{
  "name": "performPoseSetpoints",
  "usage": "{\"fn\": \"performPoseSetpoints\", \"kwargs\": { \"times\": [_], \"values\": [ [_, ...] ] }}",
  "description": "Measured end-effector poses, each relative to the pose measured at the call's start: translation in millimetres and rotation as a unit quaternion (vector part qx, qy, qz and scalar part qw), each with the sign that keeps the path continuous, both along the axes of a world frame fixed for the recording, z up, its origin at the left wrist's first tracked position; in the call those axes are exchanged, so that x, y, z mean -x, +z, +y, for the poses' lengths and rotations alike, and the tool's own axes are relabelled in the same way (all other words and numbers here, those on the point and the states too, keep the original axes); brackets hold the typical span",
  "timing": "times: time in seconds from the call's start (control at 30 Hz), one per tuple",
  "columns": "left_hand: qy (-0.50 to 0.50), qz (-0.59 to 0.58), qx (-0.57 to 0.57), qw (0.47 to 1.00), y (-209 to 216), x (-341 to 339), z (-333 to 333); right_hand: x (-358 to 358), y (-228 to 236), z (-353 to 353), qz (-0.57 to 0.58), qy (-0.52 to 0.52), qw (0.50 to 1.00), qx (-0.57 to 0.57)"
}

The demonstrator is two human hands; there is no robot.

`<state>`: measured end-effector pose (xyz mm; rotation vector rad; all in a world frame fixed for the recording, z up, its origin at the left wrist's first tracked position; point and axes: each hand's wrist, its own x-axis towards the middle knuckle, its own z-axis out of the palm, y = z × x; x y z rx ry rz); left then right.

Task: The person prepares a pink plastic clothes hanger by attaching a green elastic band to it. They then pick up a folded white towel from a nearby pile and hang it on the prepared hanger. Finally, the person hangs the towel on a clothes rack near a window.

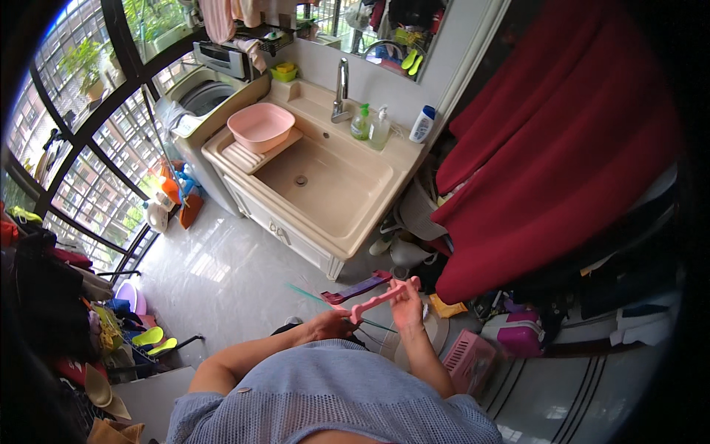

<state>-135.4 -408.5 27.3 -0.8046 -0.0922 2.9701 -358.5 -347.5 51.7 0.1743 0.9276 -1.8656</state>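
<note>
My left hand (328, 325) is closed around the left end of a long pink plastic piece (379, 300) with a wavy edge. At its other end, my right hand (407, 306) grips the same piece with bent fingers. Just beyond it and almost parallel lies a dark red and purple strip-like piece (359, 287), its right end close to my right fingers. A thin teal rod (305, 293) sticks out past my left hand. Whether these pieces are joined, I cannot make out.
Ahead stands a beige sink (325, 181) with a pink basin (261, 127) and pump bottles (379, 129). A dark red cloth (547, 155) hangs at the right, above a pink basket (470, 361). Shoes and clothes crowd a rack (151, 342) at the left.
</note>
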Motion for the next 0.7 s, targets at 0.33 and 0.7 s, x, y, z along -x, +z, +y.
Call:
{"fn": "performPoseSetpoints", "kwargs": {
  "times": [0.33, 0.7],
  "values": [
    [-0.069, -0.033, 0.068, 0.995, -22.5, 32.5, -0.2, -57.2, 30.1, -6.7, 0.103, 0.147, 0.979, -0.101],
    [0.083, -0.209, 0.030, 0.974, -60.1, -14.0, -17.3, -50.7, 33.3, -48.5, 0.207, 0.147, 0.959, -0.130]
  ]
}}
